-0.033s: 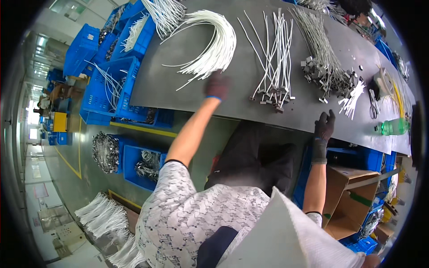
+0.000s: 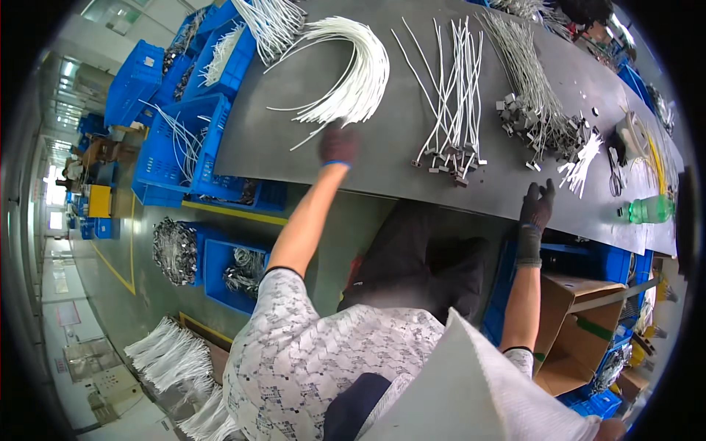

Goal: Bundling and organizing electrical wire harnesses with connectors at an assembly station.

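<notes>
My left hand (image 2: 338, 145), in a dark glove and blurred by motion, is at the near end of a curved bundle of white cables (image 2: 364, 81). Its fingers cannot be made out, nor whether it touches the cables. Over the table's front edge, my right hand (image 2: 537, 203), gloved in dark grey, has its fingers apart and holds nothing. Between my hands lies a looser group of white cables (image 2: 460, 95) with small grey connectors (image 2: 450, 160) at their near ends. Farther right is a heap of grey cables (image 2: 526, 70) with metallic-looking end pieces.
The grey table (image 2: 265, 140) also bears short white strips (image 2: 581, 165), scissors (image 2: 615, 173) and a green bottle (image 2: 649, 210) at the right. Blue crates (image 2: 165, 158) with cables flank its left end. Below stand a blue bin (image 2: 224, 287) and an opened cardboard box (image 2: 573, 331).
My left hand has shifted slightly left, along the near end of the white bundle. My right hand has moved a little to the right.
</notes>
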### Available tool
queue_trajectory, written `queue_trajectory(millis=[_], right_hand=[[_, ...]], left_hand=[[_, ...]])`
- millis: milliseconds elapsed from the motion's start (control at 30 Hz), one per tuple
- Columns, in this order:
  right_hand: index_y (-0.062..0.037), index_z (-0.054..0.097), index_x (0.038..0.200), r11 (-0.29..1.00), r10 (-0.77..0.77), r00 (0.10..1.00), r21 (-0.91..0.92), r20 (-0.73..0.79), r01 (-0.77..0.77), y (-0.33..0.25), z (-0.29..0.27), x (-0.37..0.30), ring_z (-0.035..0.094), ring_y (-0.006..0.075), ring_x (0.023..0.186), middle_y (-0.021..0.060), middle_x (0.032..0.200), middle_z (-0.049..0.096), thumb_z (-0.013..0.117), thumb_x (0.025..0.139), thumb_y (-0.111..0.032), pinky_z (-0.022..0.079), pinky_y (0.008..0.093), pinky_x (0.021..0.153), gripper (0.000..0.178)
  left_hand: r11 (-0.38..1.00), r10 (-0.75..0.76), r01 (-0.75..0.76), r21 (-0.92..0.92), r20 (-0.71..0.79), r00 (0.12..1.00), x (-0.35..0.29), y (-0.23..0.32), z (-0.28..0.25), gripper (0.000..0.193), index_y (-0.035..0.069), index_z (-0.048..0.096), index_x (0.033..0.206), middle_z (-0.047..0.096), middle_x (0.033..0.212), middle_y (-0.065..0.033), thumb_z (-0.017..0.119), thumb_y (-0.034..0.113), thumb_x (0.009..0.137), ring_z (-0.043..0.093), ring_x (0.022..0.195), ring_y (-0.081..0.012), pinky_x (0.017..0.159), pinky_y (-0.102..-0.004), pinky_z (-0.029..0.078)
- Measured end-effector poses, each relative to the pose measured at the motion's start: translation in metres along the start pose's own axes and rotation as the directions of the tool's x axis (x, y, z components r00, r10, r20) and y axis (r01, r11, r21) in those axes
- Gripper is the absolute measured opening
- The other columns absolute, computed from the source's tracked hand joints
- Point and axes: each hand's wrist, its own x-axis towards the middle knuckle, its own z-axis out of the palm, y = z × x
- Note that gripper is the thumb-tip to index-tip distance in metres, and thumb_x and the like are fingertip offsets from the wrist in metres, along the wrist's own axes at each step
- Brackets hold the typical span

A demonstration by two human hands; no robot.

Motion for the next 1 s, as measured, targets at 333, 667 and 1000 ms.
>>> queue_trajectory(millis=[333,667,1000], right_hand=[[-0.0045,0.059,0.126,0.776,-0.291,0.943,-0.537,0.163,0.332,0.041,0.016,0.111,0.06,0.0449,0.109,0.025,0.117,0.065,0.06,0.089,-0.04,0.048,0.0504,0.094,0.051],[-0.0002,0.065,0.109,0.921,-0.307,0.919,-0.318,-0.246,0.223,0.052,-0.012,0.098,0.068,0.0397,0.093,0.0241,0.096,0.07,0.058,0.084,-0.03,0.052,0.0454,0.081,0.039],[-0.0026,0.066,0.101,0.698,0.248,0.756,0.429,0.606,-0.573,0.053,-0.051,0.04,0.06,0.0159,0.068,0.0042,0.077,0.061,0.062,0.093,-0.016,0.049,0.032,0.058,0.016]], left_hand=[[0.71,-0.218,0.012,0.705,0.203,0.955,0.038,-0.072,-0.04,0.025,0.012,0.07,0.103,0.068,0.106,-0.0155,0.054,0.028,0.093,0.068,0.097,-0.0357,0.081,-0.0474,0.057],[0.968,-0.212,0.146,0.203,0.356,0.91,-0.019,-0.108,-0.035,0.035,0.003,0.067,0.103,0.071,0.097,-0.0231,0.055,0.034,0.094,0.069,0.087,-0.0403,0.08,-0.0482,0.054],[0.688,-0.1,0.571,-0.448,0.72,0.686,-0.074,0.099,-0.147,0.022,0.006,0.063,0.111,0.056,0.068,-0.001,0.059,0.012,0.091,0.048,0.043,-0.0074,0.039,-0.0221,0.037]])
